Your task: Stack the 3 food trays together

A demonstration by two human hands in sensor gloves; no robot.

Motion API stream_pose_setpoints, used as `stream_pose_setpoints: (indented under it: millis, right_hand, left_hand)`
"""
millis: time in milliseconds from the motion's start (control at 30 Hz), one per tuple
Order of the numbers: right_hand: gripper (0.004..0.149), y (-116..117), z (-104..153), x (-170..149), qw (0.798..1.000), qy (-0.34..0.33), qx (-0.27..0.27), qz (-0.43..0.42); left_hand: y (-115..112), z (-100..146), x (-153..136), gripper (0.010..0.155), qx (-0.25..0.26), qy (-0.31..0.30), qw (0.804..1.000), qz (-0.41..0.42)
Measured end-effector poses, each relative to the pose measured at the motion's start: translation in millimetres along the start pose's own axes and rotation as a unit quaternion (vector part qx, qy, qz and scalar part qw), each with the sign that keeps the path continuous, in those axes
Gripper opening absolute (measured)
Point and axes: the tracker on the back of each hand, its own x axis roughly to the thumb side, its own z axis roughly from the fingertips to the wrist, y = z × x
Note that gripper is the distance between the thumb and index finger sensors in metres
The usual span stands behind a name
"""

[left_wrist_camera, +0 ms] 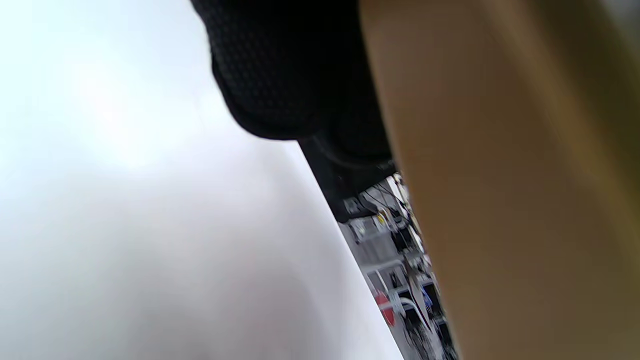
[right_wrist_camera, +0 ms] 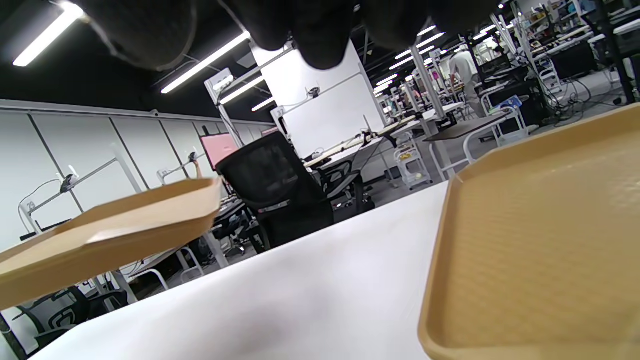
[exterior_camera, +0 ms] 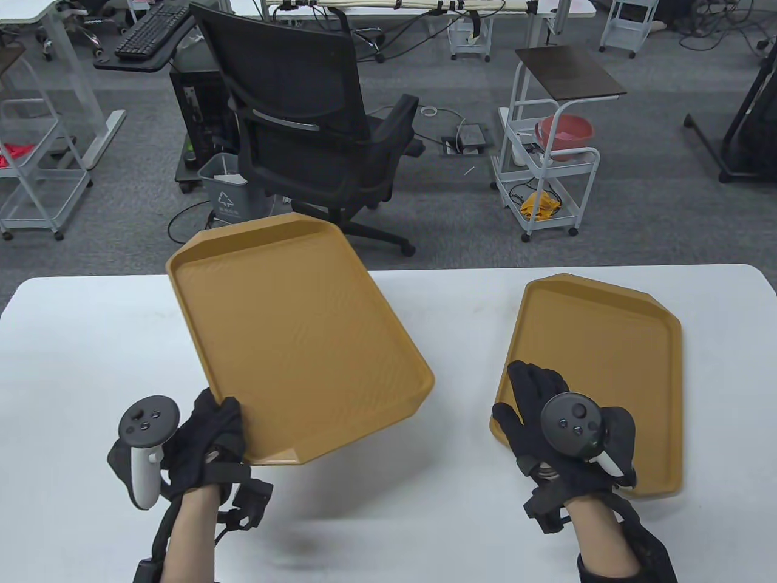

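Our left hand (exterior_camera: 206, 443) grips the near corner of the raised tray (exterior_camera: 297, 340), fingers under it, thumb on top; its long axis runs away, leaning left, clear above the surface (exterior_camera: 97, 352). Our right hand (exterior_camera: 564, 425) rests with fingers spread on the flat tray (exterior_camera: 613, 352), which points away near the surface's right end.

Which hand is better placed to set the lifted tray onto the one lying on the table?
Left. The left hand already grips the raised tan plastic tray by its near corner, clear of the white table. The right hand only rests on the flat tan tray, steadying it.
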Motion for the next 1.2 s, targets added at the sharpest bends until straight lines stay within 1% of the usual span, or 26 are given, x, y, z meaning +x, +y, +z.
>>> stream_pose_setpoints:
  millis: [67,167,233,300,333,400,433,500,533,567,633,733,867,967,1033,1067,1100,1167,1200]
  right_hand:
    - [0.072,-1.6,-0.6,-4.4,1.0,0.013,0.005,-0.018]
    - [0.075,-0.7,-1.4,-12.3,0.998,0.037,0.01,-0.053]
    - [0.078,1.8,-2.2,-18.9,0.994,0.054,0.025,-0.091]
    - [0.081,9.6,-3.9,-27.6,0.982,0.089,0.056,-0.158]
    - [0.082,13.3,-4.5,-30.0,0.975,0.1,0.068,-0.184]
    - [0.081,25.9,-7.0,-32.4,0.955,0.114,0.1,-0.253]
    - [0.081,30.2,-7.8,-31.8,0.95,0.12,0.106,-0.268]
    - [0.081,34.4,-7.3,-32.0,0.95,0.143,0.084,-0.264]
    - [0.079,37.0,-8.1,-33.4,0.954,0.146,0.079,-0.251]
    - [0.077,40.2,-8.3,-34.5,0.95,0.157,0.085,-0.257]
    - [0.071,45.0,-8.6,-35.8,0.943,0.173,0.078,-0.273]
    - [0.063,48.5,-9.8,-38.0,0.946,0.176,0.08,-0.261]
    - [0.054,48.3,-9.5,-41.7,0.933,0.179,0.067,-0.306]
    - [0.052,44.8,-9.3,-45.6,0.927,0.176,0.049,-0.328]
    - [0.052,39.9,-8.8,-48.7,0.924,0.175,0.036,-0.338]
    - [0.051,37.0,-8.6,-50.3,0.925,0.173,0.031,-0.338]
    - [0.051,33.4,-8.1,-51.9,0.929,0.169,0.02,-0.329]
    - [0.051,27.7,-7.6,-53.5,0.935,0.167,0.006,-0.313]
    - [0.051,22.9,-7.0,-54.8,0.939,0.167,-0.007,-0.299]
  left_hand:
    - [-16.3,0.5,13.5,0.062,-0.034,-0.024,0.999,-0.001]
    - [-34.9,0.9,20.3,0.061,-0.076,-0.046,0.996,0.011]
    - [-45.1,0.2,21.1,0.061,-0.1,-0.055,0.993,0.019]
    - [-52.2,1.6,23.3,0.061,-0.13,-0.059,0.989,0.028]
    - [-54.5,3.0,23.8,0.061,-0.136,-0.058,0.989,0.031]
    - [-60.9,5.4,24.4,0.061,-0.147,-0.06,0.987,0.027]
    - [-63.7,6.6,24.7,0.061,-0.153,-0.059,0.986,0.029]
    - [-64.6,7.1,24.6,0.061,-0.14,-0.062,0.988,0.008]
    - [-64.7,6.7,23.5,0.062,-0.143,-0.059,0.988,0.009]
    - [-64.9,6.7,22.7,0.062,-0.145,-0.057,0.988,0.013]
    - [-64.9,6.3,21.7,0.062,-0.134,-0.059,0.989,-0.005]
    - [-65.7,5.1,20.9,0.062,-0.131,-0.064,0.989,-0.017]
    - [-66.2,2.7,17.7,0.063,-0.142,-0.063,0.988,-0.016]
    - [-64.8,2.1,17.2,0.067,-0.135,-0.084,0.986,-0.041]
    - [-60.3,5.3,21.1,0.07,-0.107,-0.096,0.986,-0.083]
    - [-56.7,7.8,24.4,0.071,-0.083,-0.107,0.983,-0.12]
    - [-51.7,11.4,29.3,0.07,-0.056,-0.124,0.977,-0.167]
    - [-45.3,18.2,37.4,0.071,-0.007,-0.14,0.964,-0.227]
    - [-40.1,25.4,45.1,0.071,0.043,-0.158,0.942,-0.294]
